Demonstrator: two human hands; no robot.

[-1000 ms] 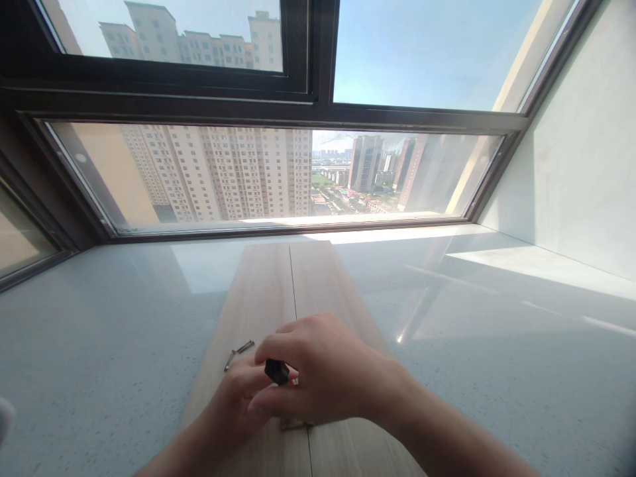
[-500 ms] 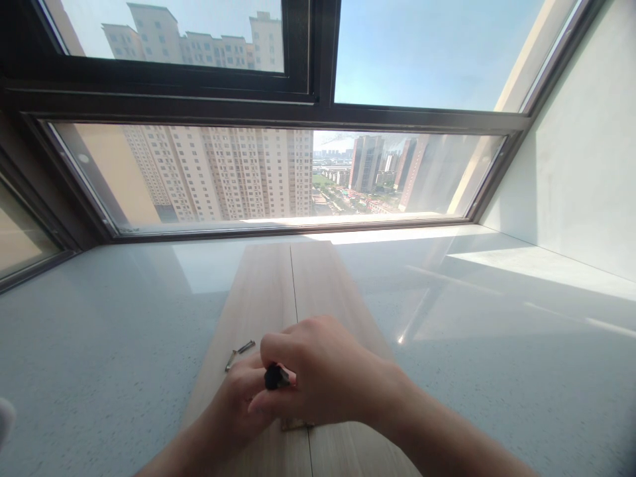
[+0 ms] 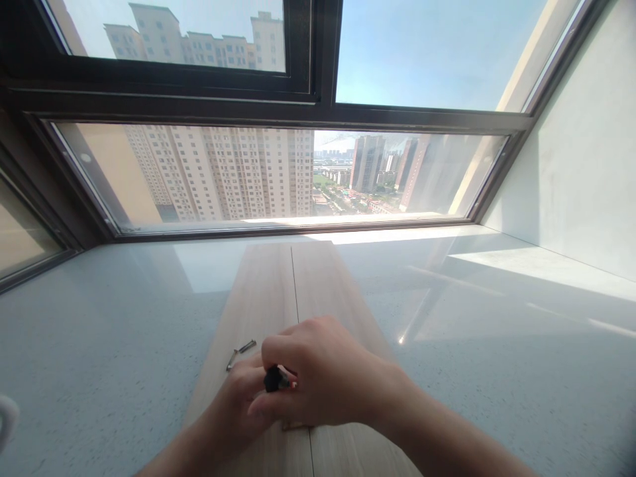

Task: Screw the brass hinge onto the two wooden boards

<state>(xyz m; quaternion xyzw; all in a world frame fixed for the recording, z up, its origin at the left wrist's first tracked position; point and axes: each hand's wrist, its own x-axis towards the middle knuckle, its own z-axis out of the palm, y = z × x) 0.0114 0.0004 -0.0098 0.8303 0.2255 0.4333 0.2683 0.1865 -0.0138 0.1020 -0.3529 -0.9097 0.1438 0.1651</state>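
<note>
Two pale wooden boards (image 3: 322, 278) lie side by side, a thin dark seam between them. My right hand (image 3: 328, 371) is closed around a black-ended tool (image 3: 274, 379), with a bit of red showing; its lower part is hidden. Beneath and to the left of it, my left hand (image 3: 246, 391) is partly covered, and whatever its fingers hold cannot be made out. Two small metal screws (image 3: 247, 346) rest on the left board, just beyond my left hand. The edge of a small brownish piece (image 3: 293, 426) shows under my right hand, across the seam.
The boards lie on a speckled light sill (image 3: 124, 331). Behind it stands a dark-framed window (image 3: 288, 230), with a pale wall (image 3: 586, 146) at the right. Part of a white object (image 3: 7, 421) shows at the left edge.
</note>
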